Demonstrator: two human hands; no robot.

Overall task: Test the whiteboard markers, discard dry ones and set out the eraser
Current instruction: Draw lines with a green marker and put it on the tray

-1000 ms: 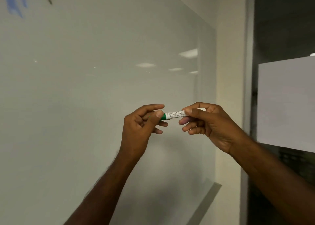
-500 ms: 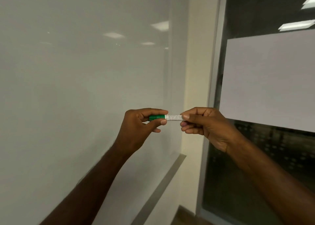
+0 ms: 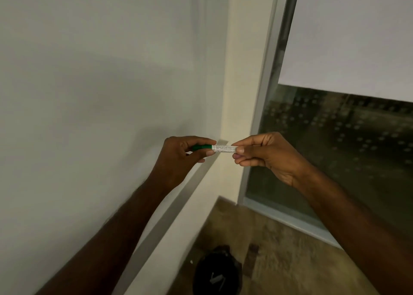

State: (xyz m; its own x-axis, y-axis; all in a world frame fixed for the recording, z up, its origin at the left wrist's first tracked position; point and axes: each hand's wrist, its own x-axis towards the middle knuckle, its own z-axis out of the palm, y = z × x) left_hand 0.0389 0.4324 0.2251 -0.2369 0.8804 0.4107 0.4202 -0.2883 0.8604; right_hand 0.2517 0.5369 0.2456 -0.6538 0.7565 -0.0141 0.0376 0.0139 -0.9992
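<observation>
A green whiteboard marker [image 3: 220,148] with a white printed barrel is held level between both hands, in front of the whiteboard [image 3: 93,89]. My left hand [image 3: 184,156] grips its green cap end with thumb and fingers curled round it. My right hand [image 3: 266,154] pinches the white barrel end. The cap sits on the marker. No eraser is in view.
The whiteboard's metal tray ledge [image 3: 178,196] runs along its lower edge. On the carpeted floor below stands a black bin [image 3: 215,272] with a dark liner. To the right is a glass partition [image 3: 335,149] with a white panel behind it.
My view has swung down and to the right, bringing the floor and the bin into sight. Both hands keep the same hold on the marker.
</observation>
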